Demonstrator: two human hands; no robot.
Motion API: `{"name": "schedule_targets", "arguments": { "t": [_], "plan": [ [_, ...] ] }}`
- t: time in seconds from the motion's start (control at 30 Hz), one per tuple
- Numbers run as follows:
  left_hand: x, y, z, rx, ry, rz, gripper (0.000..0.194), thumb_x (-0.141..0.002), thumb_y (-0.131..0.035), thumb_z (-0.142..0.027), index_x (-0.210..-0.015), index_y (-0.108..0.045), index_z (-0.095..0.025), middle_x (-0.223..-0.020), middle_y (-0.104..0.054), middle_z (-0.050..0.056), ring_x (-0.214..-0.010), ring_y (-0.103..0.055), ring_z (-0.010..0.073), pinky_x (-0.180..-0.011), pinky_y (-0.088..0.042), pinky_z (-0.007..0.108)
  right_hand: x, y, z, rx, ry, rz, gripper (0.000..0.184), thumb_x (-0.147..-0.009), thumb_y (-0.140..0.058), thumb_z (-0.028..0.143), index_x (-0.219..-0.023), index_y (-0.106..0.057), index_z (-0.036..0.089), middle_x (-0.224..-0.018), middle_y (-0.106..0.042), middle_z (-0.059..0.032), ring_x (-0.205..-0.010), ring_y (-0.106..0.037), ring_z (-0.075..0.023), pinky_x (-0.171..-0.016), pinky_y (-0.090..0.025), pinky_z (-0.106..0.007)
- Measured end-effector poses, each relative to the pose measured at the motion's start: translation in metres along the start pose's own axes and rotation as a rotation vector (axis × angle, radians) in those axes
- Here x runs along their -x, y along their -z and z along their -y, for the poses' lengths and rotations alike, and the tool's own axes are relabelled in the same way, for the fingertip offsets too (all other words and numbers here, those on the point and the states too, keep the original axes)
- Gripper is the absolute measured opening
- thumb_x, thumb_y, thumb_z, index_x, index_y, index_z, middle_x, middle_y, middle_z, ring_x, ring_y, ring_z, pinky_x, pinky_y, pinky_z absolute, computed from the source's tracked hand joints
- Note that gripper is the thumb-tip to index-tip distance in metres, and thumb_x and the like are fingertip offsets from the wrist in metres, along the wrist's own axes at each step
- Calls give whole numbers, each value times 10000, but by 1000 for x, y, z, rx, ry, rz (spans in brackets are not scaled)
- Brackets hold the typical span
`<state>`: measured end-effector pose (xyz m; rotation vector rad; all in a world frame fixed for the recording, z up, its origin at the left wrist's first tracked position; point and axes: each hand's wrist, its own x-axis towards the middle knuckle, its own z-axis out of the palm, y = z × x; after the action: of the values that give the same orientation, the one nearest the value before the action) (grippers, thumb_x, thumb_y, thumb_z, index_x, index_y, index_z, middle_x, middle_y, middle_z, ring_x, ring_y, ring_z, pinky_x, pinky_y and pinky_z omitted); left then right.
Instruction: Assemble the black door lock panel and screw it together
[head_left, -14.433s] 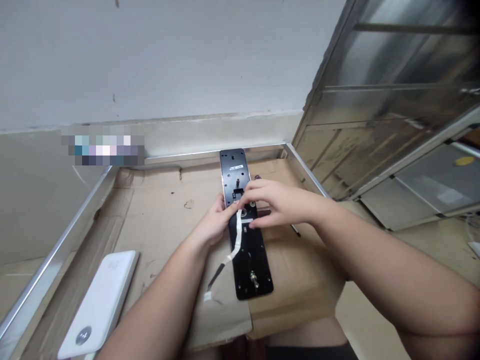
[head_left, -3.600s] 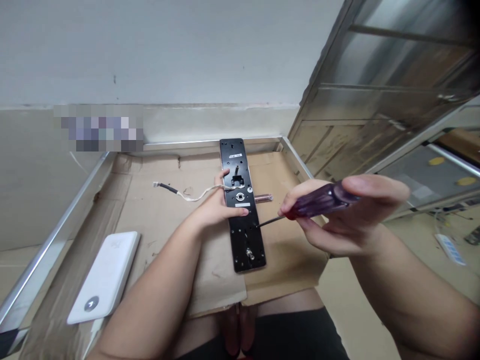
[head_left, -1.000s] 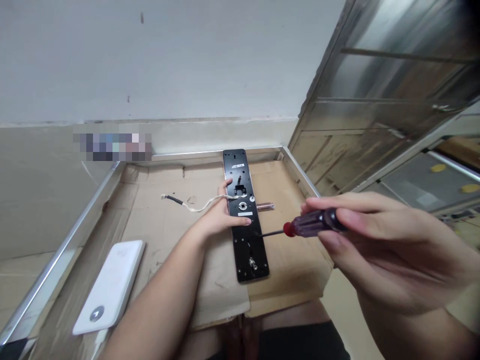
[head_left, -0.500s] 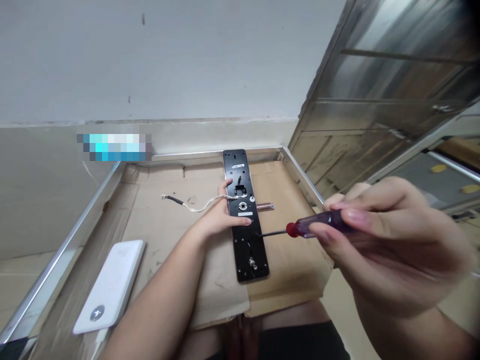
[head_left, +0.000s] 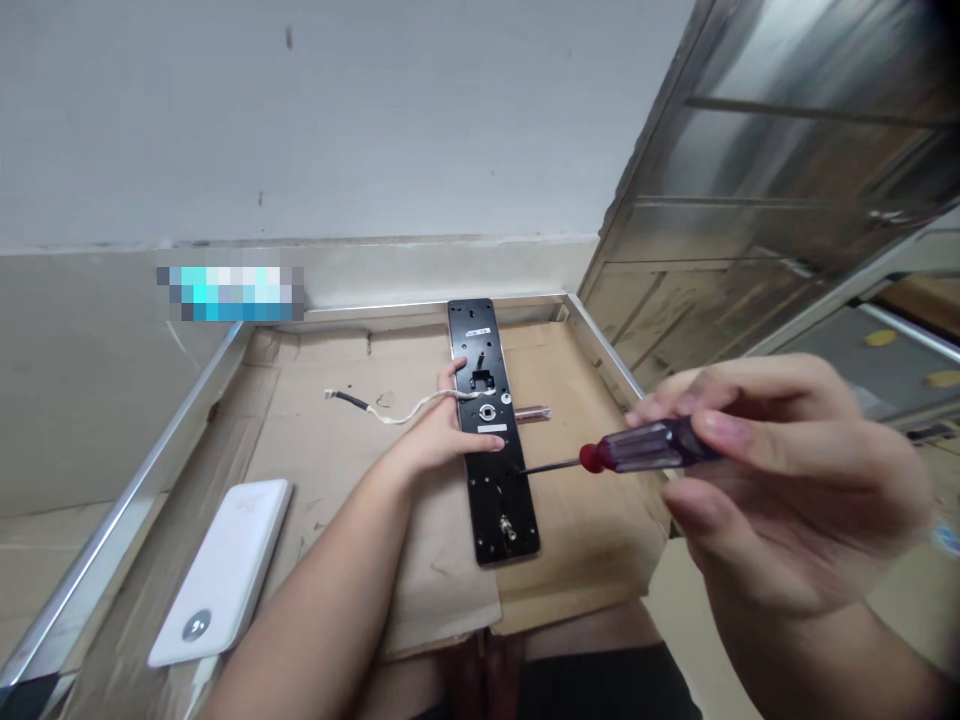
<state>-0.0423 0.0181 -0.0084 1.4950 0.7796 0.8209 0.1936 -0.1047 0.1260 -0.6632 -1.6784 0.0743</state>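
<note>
A long black door-lock panel (head_left: pixel 499 500) lies over the cardboard with its inner face up, showing screw holes, a square spindle socket and metal posts. My left hand (head_left: pixel 442 420) grips its left edge, thumb across the face; some fingers are hidden. From the panel a white cable (head_left: pixel 401 415) runs left to a small plug. Between thumb and fingers of my right hand (head_left: pixel 795 480) is a screwdriver (head_left: pixel 645 448) with a clear purple handle and red collar. Its shaft points left, the tip at the panel's right side below my left thumb.
Brown cardboard (head_left: pixel 592 500) lines a metal-framed tray table (head_left: pixel 409 308) set against the wall. A white power bank (head_left: pixel 225 570) with a cable plugged in lies at the left. A coppery bar (head_left: pixel 534 413) sticks out from under the panel. Metal door panels (head_left: pixel 750 200) stand at the right.
My right thumb has come away from the screwdriver handle and my fingers have shifted around it, the handle moving slightly right. The panel and my left hand stay almost still.
</note>
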Motion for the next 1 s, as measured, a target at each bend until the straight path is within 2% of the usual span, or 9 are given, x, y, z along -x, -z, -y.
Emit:
{"name": "schedule_targets", "arguments": {
  "t": [0.07, 0.13, 0.23, 0.33, 0.5, 0.67, 0.77, 0.93, 1.0],
  "plan": [
    [0, 1, 1, -25, -9, -10, 1368, -637, -923, -328, -1605, 42, -256, -1434, -565, 152, -1363, -544, 315, -1206, -332, 523, -1, -1, 4, 18, 23, 0, 401, -745, -783, 116, -1128, -756, 232, -1108, -740, -97, -960, -731, -326, -742, -655, -555],
    [-1, 2, 1, -63, -10, -17, 1356, -625, -929, -342, -1607, 1, -253, -1462, -535, 156, -1370, -535, 314, -1214, -318, 517, -1, -2, 8, 56, -10, 37, 387, -761, -758, 73, -1110, -757, 239, -1103, -760, -89, -931, -750, -309, -716, -667, -509],
    [-1, 3, 2, -78, 4, -13, 1324, -627, -925, -369, -1608, -42, -258, -1467, -528, 156, -1360, -543, 318, -1208, -323, 534, -2, -5, 9, 122, -1, -9, 373, -679, -845, 55, -988, -769, 249, -947, -760, -59, -799, -733, -259, -588, -645, -418],
    [0, 3, 1, -85, 3, -19, 1288, -624, -918, -394, -1607, -98, -249, -1471, -524, 171, -1374, -523, 351, -1210, -294, 587, -4, -7, 5, 130, 22, -116, 365, -611, -915, 110, -907, -755, 252, -850, -705, -38, -733, -676, -221, -578, -625, -413],
    [1, 1, -1, -33, 4, 25, 1303, -654, -903, -367, -1610, -25, -257, -1418, -590, 155, -1345, -559, 332, -1210, -283, 597, -5, -4, 10, 32, -110, -4, 265, -731, -818, 161, -972, -758, 253, -1101, -731, -90, -965, -728, -322, -772, -660, -549],
    [1, 0, -2, -3, 15, 21, 1384, -648, -909, -339, -1598, 95, -261, -1384, -618, 155, -1290, -611, 322, -1176, -354, 576, -2, -2, 13, 41, -166, -16, 370, -684, -842, 69, -994, -761, 254, -945, -760, -68, -846, -734, -293, -630, -664, -481],
    [1, -1, -4, -4, 24, 28, 1393, -640, -913, -336, -1595, 98, -260, -1397, -599, 168, -1285, -614, 334, -1168, -371, 573, -1, -3, 6, 78, -114, -62, 392, -619, -906, 95, -934, -756, 274, -877, -724, -46, -767, -697, -249, -610, -653, -459],
    [1, 1, -4, -56, -6, 11, 1307, -653, -906, -348, -1595, -8, -225, -1382, -599, 140, -1366, -540, 326, -1206, -326, 545, -4, -3, 8, -15, -133, 36, 328, -726, -836, 142, -1021, -740, 249, -1150, -739, -102, -1001, -733, -327, -780, -668, -560],
    [1, 2, -3, -99, -10, 0, 1294, -649, -908, -364, -1594, -39, -203, -1371, -601, 151, -1368, -534, 338, -1214, -310, 552, -4, -3, 13, -37, -161, 40, 377, -733, -802, 75, -1073, -741, 225, -1118, -762, -107, -993, -749, -334, -784, -676, -550]
  ]
}}
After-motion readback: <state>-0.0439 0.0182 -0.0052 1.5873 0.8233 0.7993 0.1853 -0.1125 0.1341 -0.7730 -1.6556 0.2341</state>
